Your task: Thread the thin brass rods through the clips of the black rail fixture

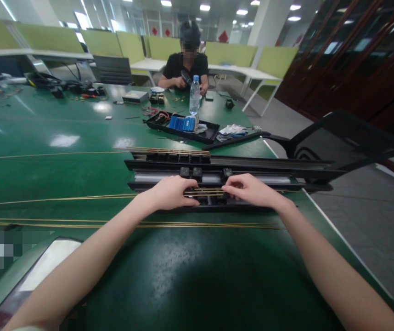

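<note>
My left hand [169,193] straddles a long black channel [211,201], thumb on its near side and fingers toward its far side. Thin brass-coloured rods [205,192] run lengthwise between my two hands, over the channel. At their right part, my right hand [248,188] is closed in a pinch on the rods; its fingertips partly hide them. Small black blocks [197,173] sit just behind my hands on a neighbouring black rail [269,173]. More loose rods [211,225] lie on the table in front of the channel.
The green table [183,276] carries a black tray [200,135] with a blue item, a water bottle [194,96] and a crumpled cloth [233,132]. Cables [66,85] lie far left. A person [186,69] sits opposite, holding a dark tool. A black mesh chair [348,142] stands right.
</note>
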A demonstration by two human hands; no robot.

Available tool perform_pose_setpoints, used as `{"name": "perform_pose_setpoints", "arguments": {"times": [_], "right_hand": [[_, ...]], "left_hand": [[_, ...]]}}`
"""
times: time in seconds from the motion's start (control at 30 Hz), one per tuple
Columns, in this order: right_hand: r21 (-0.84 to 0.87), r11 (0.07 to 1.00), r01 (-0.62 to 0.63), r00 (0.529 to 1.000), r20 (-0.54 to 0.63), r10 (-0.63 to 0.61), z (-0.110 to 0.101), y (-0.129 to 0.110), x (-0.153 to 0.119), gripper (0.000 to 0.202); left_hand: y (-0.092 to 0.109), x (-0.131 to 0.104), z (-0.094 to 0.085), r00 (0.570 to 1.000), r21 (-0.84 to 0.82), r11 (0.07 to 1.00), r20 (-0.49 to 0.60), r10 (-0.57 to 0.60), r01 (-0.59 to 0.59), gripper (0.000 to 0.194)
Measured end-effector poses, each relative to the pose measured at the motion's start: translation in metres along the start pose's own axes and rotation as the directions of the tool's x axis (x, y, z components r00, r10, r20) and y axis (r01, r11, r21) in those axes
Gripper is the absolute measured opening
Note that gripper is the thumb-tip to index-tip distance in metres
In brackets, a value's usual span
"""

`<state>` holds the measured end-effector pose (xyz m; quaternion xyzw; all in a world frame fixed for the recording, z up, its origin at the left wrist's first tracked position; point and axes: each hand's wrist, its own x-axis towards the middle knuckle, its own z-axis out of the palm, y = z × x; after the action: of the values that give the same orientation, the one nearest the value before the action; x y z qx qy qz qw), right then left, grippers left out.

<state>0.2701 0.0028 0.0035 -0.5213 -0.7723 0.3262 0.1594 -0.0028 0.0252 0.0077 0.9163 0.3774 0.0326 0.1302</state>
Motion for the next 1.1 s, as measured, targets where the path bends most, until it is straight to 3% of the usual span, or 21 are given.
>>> {"name": "perform_pose_setpoints", "arguments": {"times": [0.07,0.2,1.1], "right_hand": [[0.080,0.996,-0.029,0.997,0.073,0.023,-0.0012,0.0030,0.0000,0.042],[0.143,0.987,-0.067,0.993,0.106,0.052,-0.0028,0.0059,0.0022,0.046],[0.097,0.993,-0.066,0.996,0.065,0.060,-0.0044,0.0071,0.0027,0.049]], "left_hand": [[0.0002,0.0012,0.0005,1.000,-0.010,1.000,0.007,0.001,-0.001,0.051],[0.0026,0.0034,0.0001,1.000,-0.012,1.000,0.015,-0.004,0.005,0.051],[0.0056,0.0016,-0.0010,1.000,0.011,1.000,0.015,-0.015,0.015,0.053]]}}
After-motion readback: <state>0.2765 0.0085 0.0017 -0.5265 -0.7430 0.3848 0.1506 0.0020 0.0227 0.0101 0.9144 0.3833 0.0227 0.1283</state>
